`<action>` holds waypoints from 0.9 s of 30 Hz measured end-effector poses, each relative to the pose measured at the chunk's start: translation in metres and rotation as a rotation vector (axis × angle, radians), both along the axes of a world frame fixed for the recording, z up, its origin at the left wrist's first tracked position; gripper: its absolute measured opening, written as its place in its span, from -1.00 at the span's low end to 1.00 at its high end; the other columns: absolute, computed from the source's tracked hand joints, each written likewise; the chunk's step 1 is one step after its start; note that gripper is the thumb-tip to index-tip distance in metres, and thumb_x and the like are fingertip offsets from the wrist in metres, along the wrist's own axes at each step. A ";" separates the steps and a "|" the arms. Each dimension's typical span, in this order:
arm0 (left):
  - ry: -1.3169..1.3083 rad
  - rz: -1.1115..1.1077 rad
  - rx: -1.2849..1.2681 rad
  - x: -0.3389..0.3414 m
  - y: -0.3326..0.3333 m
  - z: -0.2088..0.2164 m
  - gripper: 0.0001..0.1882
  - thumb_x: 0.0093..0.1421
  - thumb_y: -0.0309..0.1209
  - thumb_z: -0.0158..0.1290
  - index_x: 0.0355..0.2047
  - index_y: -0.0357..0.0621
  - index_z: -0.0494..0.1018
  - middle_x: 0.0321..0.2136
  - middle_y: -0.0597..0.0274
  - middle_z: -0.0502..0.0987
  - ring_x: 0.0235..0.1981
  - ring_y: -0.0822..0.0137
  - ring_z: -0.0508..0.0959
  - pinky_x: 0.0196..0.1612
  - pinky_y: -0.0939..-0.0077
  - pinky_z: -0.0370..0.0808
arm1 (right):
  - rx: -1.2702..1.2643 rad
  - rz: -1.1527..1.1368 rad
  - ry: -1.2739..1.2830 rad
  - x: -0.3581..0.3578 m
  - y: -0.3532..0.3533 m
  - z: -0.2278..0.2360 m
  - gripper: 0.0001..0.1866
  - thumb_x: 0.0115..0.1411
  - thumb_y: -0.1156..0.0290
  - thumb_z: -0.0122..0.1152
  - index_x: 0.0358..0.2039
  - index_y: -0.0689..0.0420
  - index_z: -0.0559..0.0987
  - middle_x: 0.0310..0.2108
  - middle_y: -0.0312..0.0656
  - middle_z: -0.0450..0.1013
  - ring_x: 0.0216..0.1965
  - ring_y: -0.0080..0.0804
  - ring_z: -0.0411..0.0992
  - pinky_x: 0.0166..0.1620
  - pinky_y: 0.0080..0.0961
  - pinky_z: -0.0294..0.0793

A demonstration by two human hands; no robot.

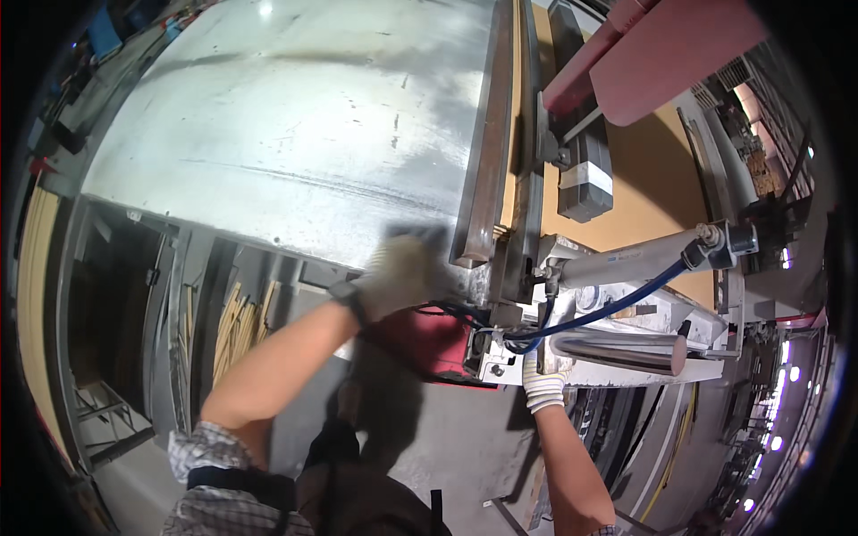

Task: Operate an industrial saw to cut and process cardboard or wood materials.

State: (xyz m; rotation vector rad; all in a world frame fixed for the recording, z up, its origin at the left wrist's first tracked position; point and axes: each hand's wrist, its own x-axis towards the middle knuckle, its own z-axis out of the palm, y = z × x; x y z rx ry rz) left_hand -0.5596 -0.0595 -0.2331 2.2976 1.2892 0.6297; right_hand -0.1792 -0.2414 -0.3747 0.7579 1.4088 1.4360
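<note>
My left hand (402, 275), in a pale work glove, is over the front edge of a wide silvery metal table (295, 134), near its right corner. A dark squarish patch (427, 237) lies at its fingertips; motion blur hides whether it is an object or shadow, and how the fingers are set. My right hand (543, 382), in a striped knit glove, reaches up to the machine's white front rail (608, 368). Its fingers are hidden behind the blue air hoses (617, 306) and a shiny metal cylinder (621, 350).
A rusty steel bar (487, 134) runs along the table's right edge, beside brown board (639, 179). Above that board hang a grey clamp block (585, 183) and a red cylinder (670, 58). A pneumatic cylinder (626, 263) slants across the front. Wooden strips (239, 330) stand under the table.
</note>
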 end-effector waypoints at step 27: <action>-0.036 0.417 0.066 -0.076 0.060 -0.040 -0.82 0.00 -0.41 0.16 -0.39 -0.08 0.39 -0.45 -0.02 0.44 -0.39 -0.05 0.46 -0.27 0.15 0.43 | 0.083 -0.689 1.930 -0.059 0.008 0.078 -0.37 0.31 -0.11 -0.12 0.15 0.14 0.43 0.11 0.06 0.41 0.20 0.01 0.25 0.23 -0.08 0.09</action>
